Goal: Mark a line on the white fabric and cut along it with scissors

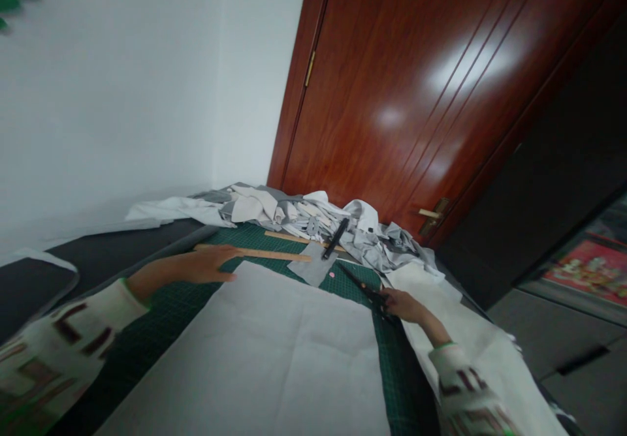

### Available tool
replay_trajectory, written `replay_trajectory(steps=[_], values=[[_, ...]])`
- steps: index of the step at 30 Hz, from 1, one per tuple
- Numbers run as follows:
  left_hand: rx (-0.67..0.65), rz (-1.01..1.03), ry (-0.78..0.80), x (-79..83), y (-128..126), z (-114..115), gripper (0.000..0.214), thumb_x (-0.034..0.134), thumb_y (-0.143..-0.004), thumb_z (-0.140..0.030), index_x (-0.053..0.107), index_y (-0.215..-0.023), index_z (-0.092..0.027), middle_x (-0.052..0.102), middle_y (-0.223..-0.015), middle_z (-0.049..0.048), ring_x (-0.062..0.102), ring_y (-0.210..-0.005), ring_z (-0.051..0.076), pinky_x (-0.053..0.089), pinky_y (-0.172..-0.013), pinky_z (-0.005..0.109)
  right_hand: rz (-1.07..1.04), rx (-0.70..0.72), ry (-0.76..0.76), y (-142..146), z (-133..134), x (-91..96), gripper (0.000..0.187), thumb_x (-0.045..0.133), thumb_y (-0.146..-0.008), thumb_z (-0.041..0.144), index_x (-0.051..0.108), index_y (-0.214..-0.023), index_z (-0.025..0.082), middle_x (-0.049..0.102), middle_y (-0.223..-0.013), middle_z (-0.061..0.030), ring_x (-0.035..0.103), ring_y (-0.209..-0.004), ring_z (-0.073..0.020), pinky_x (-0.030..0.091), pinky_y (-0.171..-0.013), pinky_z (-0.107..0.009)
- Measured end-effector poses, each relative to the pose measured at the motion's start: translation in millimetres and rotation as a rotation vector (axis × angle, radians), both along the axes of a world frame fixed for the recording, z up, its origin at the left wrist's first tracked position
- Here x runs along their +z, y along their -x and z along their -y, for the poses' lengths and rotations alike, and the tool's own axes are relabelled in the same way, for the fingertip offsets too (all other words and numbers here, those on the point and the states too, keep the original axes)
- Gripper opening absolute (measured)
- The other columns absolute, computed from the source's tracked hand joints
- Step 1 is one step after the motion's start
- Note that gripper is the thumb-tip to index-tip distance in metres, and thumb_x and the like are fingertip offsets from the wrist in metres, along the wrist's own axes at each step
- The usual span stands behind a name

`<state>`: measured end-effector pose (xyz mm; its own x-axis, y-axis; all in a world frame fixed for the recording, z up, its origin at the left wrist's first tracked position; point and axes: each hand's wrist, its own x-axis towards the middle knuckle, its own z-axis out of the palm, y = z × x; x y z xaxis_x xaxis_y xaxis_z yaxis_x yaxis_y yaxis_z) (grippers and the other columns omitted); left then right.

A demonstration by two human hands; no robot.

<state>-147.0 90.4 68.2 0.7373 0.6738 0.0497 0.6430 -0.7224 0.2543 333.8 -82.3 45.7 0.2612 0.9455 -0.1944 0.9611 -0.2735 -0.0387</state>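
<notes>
your left hand (208, 265) lay across a wooden ruler (269, 253), fingers together, not visibly clamped; its weight probably served to keep the ruler from sliding on the green cutting mat (164, 322). your right hand (404, 307) was closed around the black scissors (365, 291), which lay low over the mat, just beside the far edge of a large white fabric sheet (255, 351). that sheet was spread flat between your hands, likely so its edge stayed within easy reach. beyond it, a grey fabric piece (313, 264) lay on the mat, touching a black-handled tool (336, 238) and near a second wooden ruler (289, 237), perhaps kept close for quick pickup. a heap of white and grey fabric offcuts (304, 214) was pushed against the foot of a reddish wooden door (392, 96), away from the work.
</notes>
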Motion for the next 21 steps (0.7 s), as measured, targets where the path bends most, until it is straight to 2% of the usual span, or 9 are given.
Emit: replay_trajectory(steps=[3,7,14,21], values=[[0.037,0.001,0.058,1.1,22.7,14.2,0.056,0.060,-0.090,-0.034,0.052,-0.139,-0.007,0.052,-0.150,0.0147,0.045,-0.140,0.027,0.029,-0.116,0.044,0.042,-0.044,-0.022,1.3,2.1,-8.3,0.020,0.064,-0.093,0.019,0.065,-0.112,0.014,0.072,-0.103,-0.0042,0.069,-0.099,-0.0196,0.054,-0.091,-0.040],[0.084,0.018,0.104,-4.3,34.5,26.5,0.060,0.058,-0.091,-0.045,0.054,-0.137,-0.007,0.057,-0.144,0.0150,0.051,-0.135,0.028,0.033,-0.115,0.043,0.081,-0.072,-0.076,8.5,1.6,-16.4,0.017,0.067,-0.091,0.023,0.068,-0.105,0.015,0.073,-0.102,-0.0046,0.068,-0.100,-0.0206,0.051,-0.093,-0.041],[0.092,0.027,0.124,-9.8,24.9,38.3,0.055,0.055,-0.089,-0.034,0.057,-0.133,-0.002,0.059,-0.141,0.0200,0.055,-0.131,0.030,0.035,-0.112,0.040,0.098,-0.166,-0.212,20.9,17.1,-19.8,0.029,0.062,-0.082,0.018,0.072,-0.110,0.013,0.077,-0.100,-0.0167,0.072,-0.097,-0.0296,0.048,-0.076,-0.034],[0.130,0.064,0.112,-22.3,6.6,38.3,0.062,0.051,-0.087,-0.040,0.056,-0.132,0.002,0.056,-0.141,0.0263,0.052,-0.131,0.037,0.033,-0.112,0.049,0.027,-0.208,-0.379,27.6,41.2,-30.4,0.028,0.056,-0.079,0.009,0.072,-0.103,0.011,0.075,-0.089,-0.0152,0.069,-0.086,-0.0277,0.042,-0.074,-0.032]])
